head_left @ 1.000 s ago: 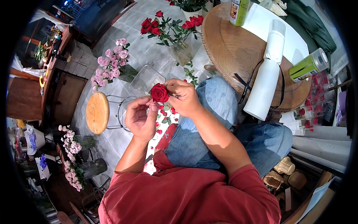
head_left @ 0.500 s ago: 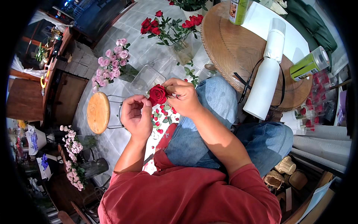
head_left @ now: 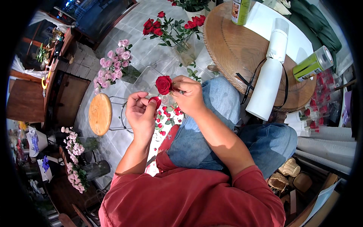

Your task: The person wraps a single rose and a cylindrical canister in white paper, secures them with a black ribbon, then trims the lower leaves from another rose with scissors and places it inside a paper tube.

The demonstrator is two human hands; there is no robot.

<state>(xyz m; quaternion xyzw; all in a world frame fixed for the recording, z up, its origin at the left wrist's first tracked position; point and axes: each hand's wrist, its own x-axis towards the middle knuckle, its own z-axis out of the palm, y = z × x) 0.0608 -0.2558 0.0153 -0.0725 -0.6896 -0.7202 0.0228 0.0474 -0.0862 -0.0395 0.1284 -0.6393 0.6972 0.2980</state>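
Observation:
A red rose (head_left: 163, 85) is held just under its bloom by my right hand (head_left: 187, 95), whose fingers are closed at the flower's base. My left hand (head_left: 140, 112) pinches a loose red petal (head_left: 155, 101) between thumb and finger, a short way below and left of the bloom. The petal is apart from the rose. Beneath my hands, red petals and green leaves (head_left: 166, 116) lie scattered on a pale surface. A clear plastic container (head_left: 145, 78) is behind the rose, partly covered by my hands.
A wooden stool (head_left: 100, 114) stands left of my hands. Pink roses (head_left: 113, 64) and a vase of red roses (head_left: 183, 49) are on the tiled floor ahead. The round wooden table (head_left: 227, 41) at right bears a white roll (head_left: 266, 89) and green spray cans (head_left: 313, 65).
My left hand has come away from the bloom with a red petal in its pinch. The right hand has shifted the rose slightly up and right.

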